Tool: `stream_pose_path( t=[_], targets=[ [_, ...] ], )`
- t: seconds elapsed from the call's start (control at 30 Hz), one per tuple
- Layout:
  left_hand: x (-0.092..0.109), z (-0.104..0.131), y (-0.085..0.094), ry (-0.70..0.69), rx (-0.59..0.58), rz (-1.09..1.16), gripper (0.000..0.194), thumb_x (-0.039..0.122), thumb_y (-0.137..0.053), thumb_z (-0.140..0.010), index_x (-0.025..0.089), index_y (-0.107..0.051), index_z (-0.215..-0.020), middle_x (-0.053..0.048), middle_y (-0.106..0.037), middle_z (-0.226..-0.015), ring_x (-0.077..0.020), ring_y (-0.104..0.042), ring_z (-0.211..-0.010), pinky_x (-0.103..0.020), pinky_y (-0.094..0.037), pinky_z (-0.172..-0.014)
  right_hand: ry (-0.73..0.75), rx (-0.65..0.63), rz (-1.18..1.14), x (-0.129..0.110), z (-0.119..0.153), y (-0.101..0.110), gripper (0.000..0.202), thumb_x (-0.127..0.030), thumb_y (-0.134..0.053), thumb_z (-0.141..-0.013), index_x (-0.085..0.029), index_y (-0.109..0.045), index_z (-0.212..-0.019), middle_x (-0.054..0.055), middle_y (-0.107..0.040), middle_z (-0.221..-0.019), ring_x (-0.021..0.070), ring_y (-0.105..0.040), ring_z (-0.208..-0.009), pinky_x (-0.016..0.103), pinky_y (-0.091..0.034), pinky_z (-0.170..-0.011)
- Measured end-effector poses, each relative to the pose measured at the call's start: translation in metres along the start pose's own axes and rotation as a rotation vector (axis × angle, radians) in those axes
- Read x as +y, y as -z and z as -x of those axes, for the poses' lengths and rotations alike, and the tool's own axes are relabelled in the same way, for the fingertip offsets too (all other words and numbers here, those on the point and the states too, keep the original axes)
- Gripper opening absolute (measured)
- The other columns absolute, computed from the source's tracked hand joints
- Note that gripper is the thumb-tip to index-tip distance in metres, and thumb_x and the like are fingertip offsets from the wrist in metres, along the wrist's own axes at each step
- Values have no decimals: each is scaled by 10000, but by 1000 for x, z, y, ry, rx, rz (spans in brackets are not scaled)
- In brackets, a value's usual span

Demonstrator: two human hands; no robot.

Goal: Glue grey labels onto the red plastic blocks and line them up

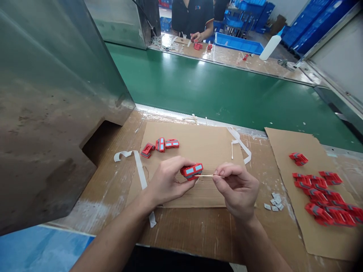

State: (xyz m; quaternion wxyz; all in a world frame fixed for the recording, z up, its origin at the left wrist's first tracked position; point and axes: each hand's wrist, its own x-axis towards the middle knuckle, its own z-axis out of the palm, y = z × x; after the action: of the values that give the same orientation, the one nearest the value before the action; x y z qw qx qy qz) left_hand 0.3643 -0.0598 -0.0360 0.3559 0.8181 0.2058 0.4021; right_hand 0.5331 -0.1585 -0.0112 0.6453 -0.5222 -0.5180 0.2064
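My left hand [172, 177] grips a small red toy vehicle part [192, 170] with grey trim and two light-blue windows. Between the thumb and fingers of my right hand [237, 186] is a thin cotton swab [205, 175], its far end touching or very close to the part's lower edge. Beyond my left hand, a few similar red parts [160, 145] lie on a cardboard sheet [204, 145]. Small grey square pieces [275, 202] are scattered to the right of my right hand.
Many red parts [326, 196] sit on another cardboard sheet [309, 236] at right. Loose swabs [194, 119] lie by the green conveyor belt [198, 83]. A large metal housing [56, 113] stands at left. Across the belt, a person's hand [197, 37] is near red parts and a white bottle [270, 48].
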Motion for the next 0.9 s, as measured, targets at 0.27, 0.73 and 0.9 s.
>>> stream_pose_path(
  t=[0.27, 0.73, 0.9],
  targets=[
    [0, 0, -1, -17, -8, -5, 227, 139, -738, -792, 200, -679, -1002, -14, -719, -799, -141, -603, -638, -271, -482, -618, 52, -33, -4, -1, 0, -2, 164, -101, -704, -829, -241, -623, -803, 0, -671, -711, 151, -624, -658, 281, -461, -541],
    [1, 0, 0, -24, -7, -19, 200, 176, -749, -812, 194, -686, -1001, -18, -742, -816, -145, -631, -668, -271, -498, -644, 17, -18, 18, -3, -1, 1, 142, -132, -712, -824, -240, -627, -792, 6, -684, -716, 154, -614, -643, 296, -476, -537],
    [-4, -3, 8, 54, 66, 7, 207, 163, -760, -793, 204, -720, -991, -36, -764, -845, -173, -658, -689, -291, -522, -654, 128, -77, 22, -6, -10, 27, 153, -119, -731, -833, -249, -649, -834, 0, -684, -722, 163, -635, -667, 303, -503, -572]
  ],
)
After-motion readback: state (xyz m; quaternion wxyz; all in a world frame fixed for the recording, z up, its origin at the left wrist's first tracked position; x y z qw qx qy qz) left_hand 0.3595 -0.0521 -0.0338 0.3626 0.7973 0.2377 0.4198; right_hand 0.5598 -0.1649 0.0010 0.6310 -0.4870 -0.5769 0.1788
